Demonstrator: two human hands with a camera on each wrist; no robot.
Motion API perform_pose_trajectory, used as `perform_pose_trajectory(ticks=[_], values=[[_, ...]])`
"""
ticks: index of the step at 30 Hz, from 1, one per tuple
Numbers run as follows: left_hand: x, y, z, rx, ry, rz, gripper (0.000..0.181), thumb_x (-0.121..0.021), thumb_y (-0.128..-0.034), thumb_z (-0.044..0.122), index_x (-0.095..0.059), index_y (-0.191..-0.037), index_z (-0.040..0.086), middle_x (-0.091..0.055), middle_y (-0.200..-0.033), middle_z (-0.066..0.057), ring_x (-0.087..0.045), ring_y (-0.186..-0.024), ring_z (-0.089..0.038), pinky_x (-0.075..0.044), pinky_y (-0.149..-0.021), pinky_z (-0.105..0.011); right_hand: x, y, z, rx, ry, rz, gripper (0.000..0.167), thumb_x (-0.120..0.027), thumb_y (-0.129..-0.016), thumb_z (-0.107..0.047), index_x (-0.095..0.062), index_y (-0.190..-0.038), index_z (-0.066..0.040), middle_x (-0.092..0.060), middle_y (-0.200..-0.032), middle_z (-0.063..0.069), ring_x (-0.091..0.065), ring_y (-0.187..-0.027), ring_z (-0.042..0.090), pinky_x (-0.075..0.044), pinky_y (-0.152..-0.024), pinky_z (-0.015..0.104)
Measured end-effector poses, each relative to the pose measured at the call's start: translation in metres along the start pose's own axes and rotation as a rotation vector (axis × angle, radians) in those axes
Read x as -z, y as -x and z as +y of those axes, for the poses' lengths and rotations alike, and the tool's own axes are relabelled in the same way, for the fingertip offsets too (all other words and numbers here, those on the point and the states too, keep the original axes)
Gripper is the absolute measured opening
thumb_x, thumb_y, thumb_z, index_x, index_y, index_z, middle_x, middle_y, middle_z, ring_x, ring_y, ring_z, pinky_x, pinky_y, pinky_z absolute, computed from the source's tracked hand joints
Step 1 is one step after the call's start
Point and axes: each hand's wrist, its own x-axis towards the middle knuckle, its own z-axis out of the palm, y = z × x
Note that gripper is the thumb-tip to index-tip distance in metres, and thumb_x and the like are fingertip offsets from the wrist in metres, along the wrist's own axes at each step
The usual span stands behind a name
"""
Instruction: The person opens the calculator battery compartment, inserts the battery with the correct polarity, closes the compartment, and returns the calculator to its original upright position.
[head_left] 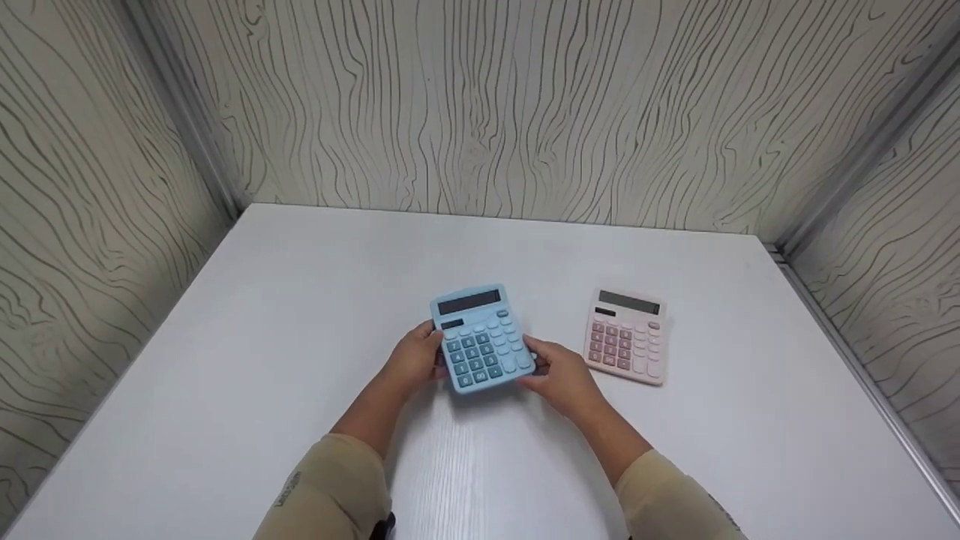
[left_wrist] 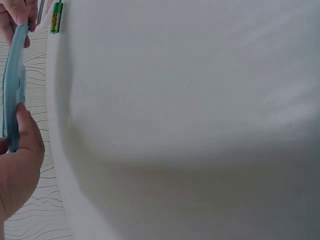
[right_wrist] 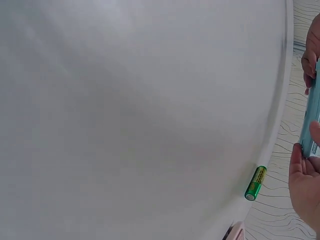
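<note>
A light blue calculator [head_left: 480, 337] is tilted, its keys and display facing up in the head view. My left hand [head_left: 415, 360] grips its left edge, thumb on the front. At the lower right edge, my right hand [head_left: 564, 375] holds it between thumb and fingers. Both wrist views show the calculator [left_wrist: 14, 85] edge-on, raised off the table. A green battery [right_wrist: 256, 183] lies on the table, close to a corner of the pink calculator [right_wrist: 236, 233] in the right wrist view. That pink calculator [head_left: 626, 337] lies face up to the right of my right hand.
The white table [head_left: 315, 277] reaches back to a wall [head_left: 480, 105] with a wood-grain pattern. Similar side panels [head_left: 75, 187] stand at left and right, with metal posts [head_left: 180, 112] at the back corners.
</note>
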Motion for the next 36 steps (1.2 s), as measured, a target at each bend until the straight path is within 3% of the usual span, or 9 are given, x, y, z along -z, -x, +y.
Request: perform_pose_trajectory(ticks=[9,15,19,24,29,36], values=[[0.005,-0.012,-0.006,0.052,-0.138,0.053,0.044,-0.032,-0.0994,0.025,-0.033,-0.142,0.014,-0.056,-0.103,-0.006,-0.054,-0.085,-0.018,-0.048,-0.070,-0.029,-0.011,-0.012,0.002,-0.066,-0.051,-0.070,0.066,-0.074,-0.076,-0.013,-0.045,-0.135,-0.010,-0.054,-0.128,0.004,-0.056,-0.099,0.014,-0.047,-0.088,0.032],[0.007,-0.017,-0.008,0.040,-0.268,0.083,0.044,-0.030,-0.0988,0.024,-0.035,-0.141,0.011,-0.053,-0.118,-0.006,-0.050,-0.100,-0.019,-0.043,-0.083,-0.033,-0.018,-0.015,0.003,-0.065,-0.086,-0.095,0.064,-0.073,-0.077,-0.012,-0.045,-0.134,-0.009,-0.055,-0.127,0.005,-0.056,-0.103,0.015,-0.044,-0.092,0.034],[0.008,-0.020,-0.012,0.062,-0.268,0.096,0.044,-0.031,-0.0989,0.024,-0.035,-0.141,0.011,-0.051,-0.124,-0.006,-0.048,-0.106,-0.020,-0.040,-0.090,-0.036,-0.023,-0.014,0.003,-0.071,-0.092,-0.093,0.064,-0.073,-0.076,-0.011,-0.045,-0.134,-0.008,-0.056,-0.124,0.006,-0.056,-0.105,0.016,-0.043,-0.094,0.035],[0.010,-0.022,-0.015,0.077,-0.248,0.116,0.044,-0.033,-0.0989,0.023,-0.034,-0.142,0.011,-0.051,-0.123,-0.007,-0.048,-0.106,-0.021,-0.040,-0.091,-0.036,-0.027,-0.016,0.000,-0.063,-0.060,-0.075,0.063,-0.072,-0.077,-0.012,-0.045,-0.134,-0.007,-0.055,-0.119,0.007,-0.054,-0.107,0.019,-0.041,-0.096,0.036],[0.011,-0.022,-0.012,0.073,-0.299,0.132,0.045,-0.032,-0.0990,0.025,-0.033,-0.142,0.009,-0.049,-0.126,-0.009,-0.047,-0.109,-0.022,-0.039,-0.092,-0.037,-0.030,-0.018,-0.004,-0.062,-0.006,-0.059,0.062,-0.072,-0.077,-0.013,-0.047,-0.133,-0.009,-0.055,-0.112,0.005,-0.054,-0.102,0.017,-0.043,-0.094,0.035],[0.009,-0.022,-0.011,0.063,-0.359,0.155,0.051,-0.030,-0.0990,0.036,-0.039,-0.136,0.003,-0.055,-0.107,-0.009,-0.054,-0.090,-0.019,-0.045,-0.076,-0.031,-0.036,-0.023,-0.008,-0.072,0.115,-0.033,0.062,-0.072,-0.078,-0.017,-0.046,-0.134,-0.012,-0.055,-0.110,0.003,-0.052,-0.101,0.017,-0.041,-0.096,0.035]])
